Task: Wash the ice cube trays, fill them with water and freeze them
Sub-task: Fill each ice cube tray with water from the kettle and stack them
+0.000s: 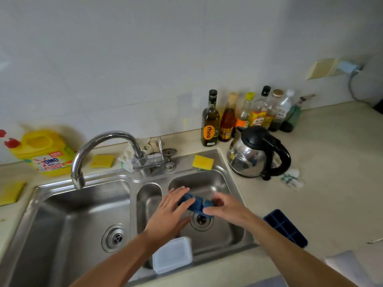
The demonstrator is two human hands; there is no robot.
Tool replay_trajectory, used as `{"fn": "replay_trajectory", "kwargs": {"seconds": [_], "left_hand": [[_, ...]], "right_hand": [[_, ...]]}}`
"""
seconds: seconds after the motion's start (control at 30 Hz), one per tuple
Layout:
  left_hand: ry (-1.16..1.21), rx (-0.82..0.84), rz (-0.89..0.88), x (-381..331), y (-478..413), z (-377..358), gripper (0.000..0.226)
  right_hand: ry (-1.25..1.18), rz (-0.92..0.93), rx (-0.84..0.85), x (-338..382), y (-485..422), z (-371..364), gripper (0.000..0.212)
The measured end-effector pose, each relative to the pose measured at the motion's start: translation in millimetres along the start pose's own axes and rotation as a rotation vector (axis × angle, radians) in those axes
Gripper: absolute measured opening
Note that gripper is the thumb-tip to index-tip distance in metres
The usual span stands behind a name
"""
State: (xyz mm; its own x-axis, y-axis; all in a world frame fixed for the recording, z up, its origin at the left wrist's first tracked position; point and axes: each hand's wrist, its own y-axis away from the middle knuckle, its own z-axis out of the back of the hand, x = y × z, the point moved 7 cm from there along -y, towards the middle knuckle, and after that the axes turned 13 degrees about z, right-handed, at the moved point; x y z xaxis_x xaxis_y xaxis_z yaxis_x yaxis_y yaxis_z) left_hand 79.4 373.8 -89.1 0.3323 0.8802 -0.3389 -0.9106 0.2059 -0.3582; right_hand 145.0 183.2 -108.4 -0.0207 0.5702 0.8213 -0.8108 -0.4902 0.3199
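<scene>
One tray — left hand touching, right hand gripping — OMO jug behind.

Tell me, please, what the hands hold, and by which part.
A blue ice cube tray: the right hand pinches its right end, the left hand lies over its left end.

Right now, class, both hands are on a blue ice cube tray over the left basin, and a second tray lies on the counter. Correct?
No: the head view shows the left hand and right hand on the blue ice cube tray over the right basin. The second tray lies on the counter.
</scene>
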Motion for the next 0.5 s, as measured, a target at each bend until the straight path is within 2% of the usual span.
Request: {"fn": "replay_trajectory", "kwargs": {"seconds": [0.13, 0.27, 0.37, 0.43, 0.5], "left_hand": [[0.067, -0.066, -0.040, -12.6, -28.7, -13.9, 0.032], [0.055, 0.043, 0.022, -14.4, -47.5, -36.1, 0.028], [0.108, 0.247, 0.275, -1.7, -54.9, -65.6, 0.022], [0.115, 0.391, 0.454, 10.7, -55.7, -89.7, 0.018], [0.112, 0.475, 0.591, 19.9, -56.4, -106.7, 0.016]], "right_hand": [[-0.075, -0.091, -0.008, -16.6, 2.7, 15.5, 0.059], [0.074, -0.083, -0.090, -27.0, 14.1, 44.3, 0.076], [0.420, -0.059, -0.125, -39.1, 29.6, 74.6, 0.087], [0.655, -0.079, -0.057, -53.1, 39.3, 85.8, 0.087], [0.773, -0.134, 0.031, -70.9, 48.3, 90.3, 0.084]]}}
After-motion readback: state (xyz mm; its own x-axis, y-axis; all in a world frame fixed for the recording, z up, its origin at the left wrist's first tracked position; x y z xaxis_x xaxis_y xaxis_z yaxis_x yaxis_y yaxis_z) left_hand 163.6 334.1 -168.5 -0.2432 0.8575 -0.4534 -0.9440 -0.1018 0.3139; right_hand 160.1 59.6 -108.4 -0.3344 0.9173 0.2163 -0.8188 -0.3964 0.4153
